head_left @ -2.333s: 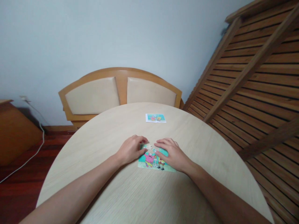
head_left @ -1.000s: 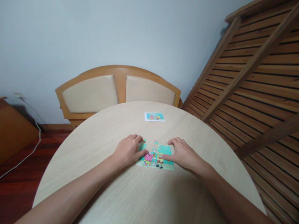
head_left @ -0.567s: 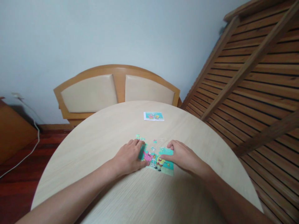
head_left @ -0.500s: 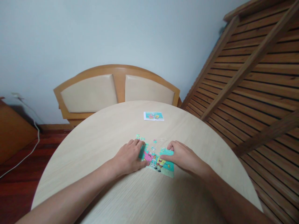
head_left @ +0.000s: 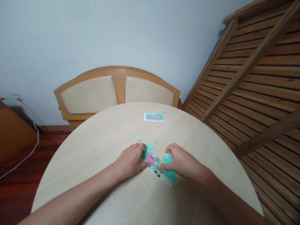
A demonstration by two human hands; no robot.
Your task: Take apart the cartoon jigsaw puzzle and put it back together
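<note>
A partly joined jigsaw puzzle point(head_left: 151, 158), turquoise with a pink starfish figure and a yellow square figure, lies tilted on the table. At its left side, my left hand point(head_left: 132, 160) grips the edge, fingers at the upper left and thumb on the lower border. My right hand point(head_left: 182, 161) covers part of the right side; its thumb presses on the yellow figure and its curled fingers touch the upper right edge. The top edge of the puzzle is uneven. Several loose puzzle pieces point(head_left: 138, 137) lie beyond my left fingers, and a small piece point(head_left: 155, 142) sits above the puzzle.
A reference picture card point(head_left: 154, 117) with the same figures lies near the far edge of the round wooden table point(head_left: 98, 143). Behind stands a padded headboard point(head_left: 91, 93) against the wall. Wooden slats point(head_left: 257, 84) lean at the right; a white cable point(head_left: 35, 147) hangs at the left.
The puzzle has turned slightly clockwise, its lower right corner coming nearer to me. My right thumb has shifted down and left across it. My left hand has moved slightly along with the puzzle.
</note>
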